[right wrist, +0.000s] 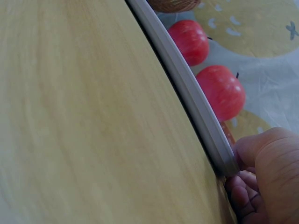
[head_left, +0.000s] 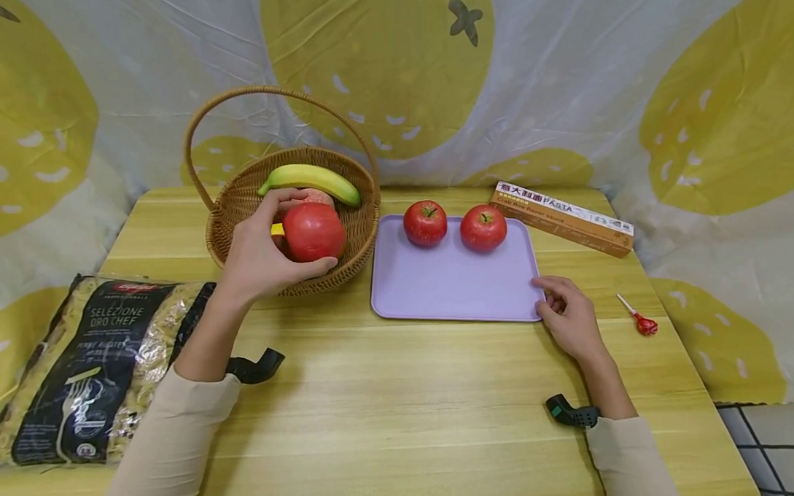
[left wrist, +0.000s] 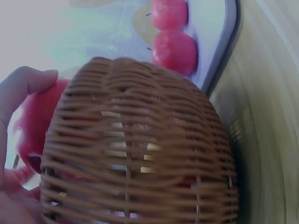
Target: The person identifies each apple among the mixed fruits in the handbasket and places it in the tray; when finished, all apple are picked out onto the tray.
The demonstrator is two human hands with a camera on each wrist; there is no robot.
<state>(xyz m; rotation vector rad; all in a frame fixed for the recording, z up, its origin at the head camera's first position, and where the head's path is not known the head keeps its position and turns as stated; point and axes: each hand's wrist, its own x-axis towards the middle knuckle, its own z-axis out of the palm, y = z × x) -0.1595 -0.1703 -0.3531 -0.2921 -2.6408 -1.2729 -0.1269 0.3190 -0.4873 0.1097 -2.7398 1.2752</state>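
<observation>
My left hand (head_left: 255, 254) grips a red apple (head_left: 315, 232) between thumb and fingers, at the mouth of a wicker basket (head_left: 364, 258). The basket holds a banana (head_left: 314, 178) and a pinkish round fruit (head_left: 318, 197), partly covered by the hand. A small yellow thing (head_left: 277, 230) shows beside the held apple. In the left wrist view the basket wall hides part of that apple (left wrist: 37, 121). My right hand (head_left: 570, 316) pinches the right edge of a lilac tray (head_left: 458, 286). Two red apples, one left (head_left: 425, 223) and one right (head_left: 484, 228), stand at the tray's back.
A pasta box (head_left: 562, 219) lies behind the tray at the right. A red lollipop (head_left: 645, 325) lies right of my right hand. At the left is a large bag of penne (head_left: 97, 369). A fruit-printed cloth (head_left: 573, 79) hangs behind the wooden table (head_left: 397, 423).
</observation>
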